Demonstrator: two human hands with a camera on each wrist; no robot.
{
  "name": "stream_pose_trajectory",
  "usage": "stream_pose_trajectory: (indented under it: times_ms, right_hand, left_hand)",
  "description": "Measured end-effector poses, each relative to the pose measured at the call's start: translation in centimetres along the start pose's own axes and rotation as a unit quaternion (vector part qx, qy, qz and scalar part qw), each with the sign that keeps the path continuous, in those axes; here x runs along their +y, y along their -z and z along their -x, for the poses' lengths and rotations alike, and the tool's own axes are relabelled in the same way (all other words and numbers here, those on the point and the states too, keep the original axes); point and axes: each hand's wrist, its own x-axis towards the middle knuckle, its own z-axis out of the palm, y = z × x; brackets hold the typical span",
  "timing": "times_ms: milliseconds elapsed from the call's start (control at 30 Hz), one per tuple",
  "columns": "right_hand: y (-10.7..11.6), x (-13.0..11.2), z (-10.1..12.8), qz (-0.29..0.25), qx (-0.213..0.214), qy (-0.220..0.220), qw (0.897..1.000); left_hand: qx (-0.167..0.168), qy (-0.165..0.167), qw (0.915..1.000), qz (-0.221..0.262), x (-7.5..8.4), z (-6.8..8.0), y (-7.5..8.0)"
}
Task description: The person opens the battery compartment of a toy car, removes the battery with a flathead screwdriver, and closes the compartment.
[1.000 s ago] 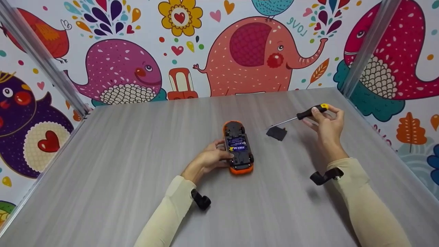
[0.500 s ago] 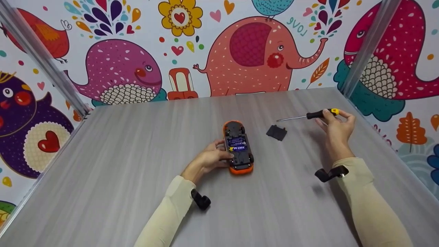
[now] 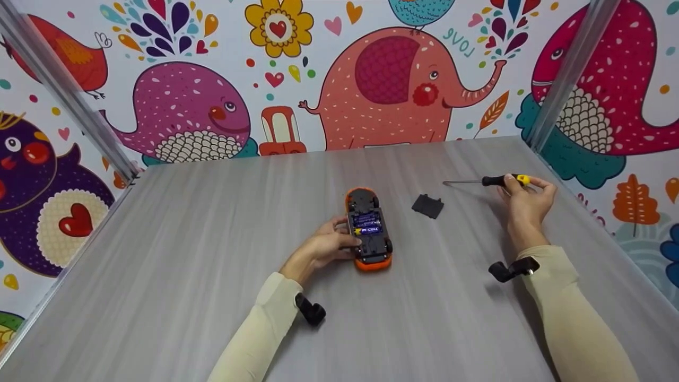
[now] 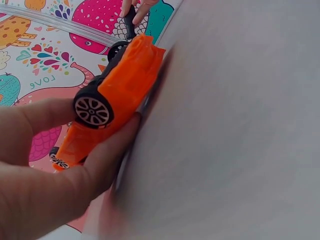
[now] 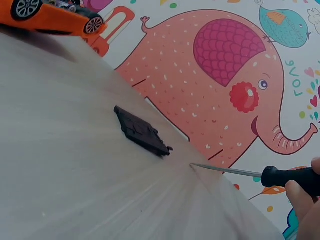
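An orange toy car (image 3: 374, 249) lies upside down on the table, its black underside up and its battery bay uncovered. Blue batteries (image 3: 367, 223) sit side by side in the bay. My left hand (image 3: 324, 243) grips the car by its left side, thumb on the underside; the left wrist view shows the fingers around the orange body (image 4: 125, 85). Over the table's right part, my right hand (image 3: 530, 209) holds a screwdriver (image 3: 493, 181) by its black and yellow handle, the shaft pointing left. Between car and screwdriver lies a black battery cover (image 3: 427, 206), flat on the table.
The grey wood-grain table (image 3: 212, 239) ends at a wall (image 3: 297, 79) printed with cartoon animals. Metal posts (image 3: 562, 79) stand at the back corners. Each wrist carries a black strap mount (image 3: 513, 269).
My right hand has moved right with the screwdriver, away from the battery cover, and the shaft has swung nearly level. My left hand and the toy car have stayed in place.
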Motion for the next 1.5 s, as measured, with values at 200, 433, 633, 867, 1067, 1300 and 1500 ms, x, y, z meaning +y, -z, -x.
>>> stream_pose_trajectory:
  times_ms: [200, 433, 633, 867, 1067, 1300, 1500]
  right_hand:
    - [0.2, 0.3, -0.1, 0.092, -0.001, 0.036, 0.995]
    - [0.8, 0.6, -0.7, 0.278, -0.015, 0.062, 0.958]
    - [1.5, 0.6, -1.1, 0.411, -0.051, 0.041, 0.909]
    - [1.8, 0.6, -1.1, 0.461, -0.098, 0.007, 0.882]
    - [1.6, 0.6, -0.8, 0.477, -0.135, -0.019, 0.868]
    - [1.3, 0.5, -0.5, 0.514, -0.162, -0.033, 0.842]
    - [1.3, 0.4, -0.5, 0.530, -0.179, -0.033, 0.828]
  left_hand:
    - [-0.001, 0.001, 1.0000, -0.005, 0.0, 0.0, 0.0]
    - [-0.006, -0.003, 1.0000, -0.006, -0.1, -0.1, 0.1]
    - [-0.007, 0.000, 1.0000, -0.002, 0.0, -0.1, 0.1]
    - [-0.004, 0.001, 1.0000, -0.002, 0.0, -0.1, 0.0]
    - [-0.004, 0.002, 1.0000, -0.004, -0.1, -0.1, 0.1]
    - [-0.005, -0.001, 1.0000, -0.004, -0.1, 0.0, 0.1]
    - [-0.005, -0.006, 1.0000, -0.002, 0.0, 0.1, 0.0]
